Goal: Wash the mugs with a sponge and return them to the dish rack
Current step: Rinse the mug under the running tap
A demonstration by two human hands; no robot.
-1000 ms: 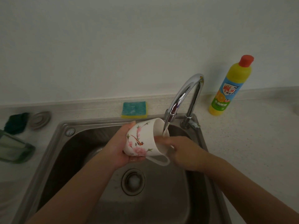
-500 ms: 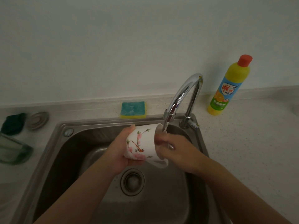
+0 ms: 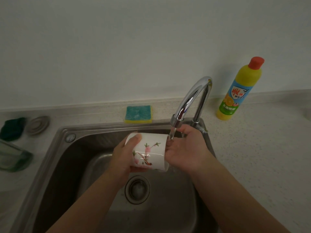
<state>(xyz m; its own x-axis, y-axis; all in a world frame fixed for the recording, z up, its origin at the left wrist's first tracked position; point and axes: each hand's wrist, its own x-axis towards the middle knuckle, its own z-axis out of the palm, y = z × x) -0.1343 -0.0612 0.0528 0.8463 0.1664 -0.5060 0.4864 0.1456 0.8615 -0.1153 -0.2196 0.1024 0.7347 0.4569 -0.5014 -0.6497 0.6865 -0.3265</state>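
From your head view, your left hand [image 3: 125, 153] grips the mug [image 3: 149, 152] at its base end, thumb curled over the top and fingers wrapped beneath. The mug lies on its side above the sink [image 3: 101, 127], its mouth turned toward your right hand [image 3: 186, 148]. It is glossy white ceramic, a plain cylinder painted with pink blossoms on thin branches with small green leaves. Your right hand is pressed to the mouth, fingers bent in toward the rim. Their tips are hidden, so I cannot tell whether they clasp the rim or only touch it.

A thin stream of water [image 3: 172, 134] falls from the tap [image 3: 193, 96], a polished chrome arch, onto the mug's rim and your right fingers. The sink is brushed steel with rounded corners and a round ringed drain [image 3: 137, 189] below the mug.

On the pale speckled counter [image 3: 260, 148], the sponge [image 3: 138, 113] lies flat behind the sink, a rough teal pad on yellow foam. To the right of the tap stands a yellow plastic bottle [image 3: 239, 91] with an orange-red cap. Its blue label bears red Chinese characters on a white shield, an orange-slice picture and a green band, the small print unreadable.

At the left are a round metal disc [image 3: 37, 125], a dark green cloth [image 3: 11, 129] and a greenish glass dish [image 3: 11, 157].
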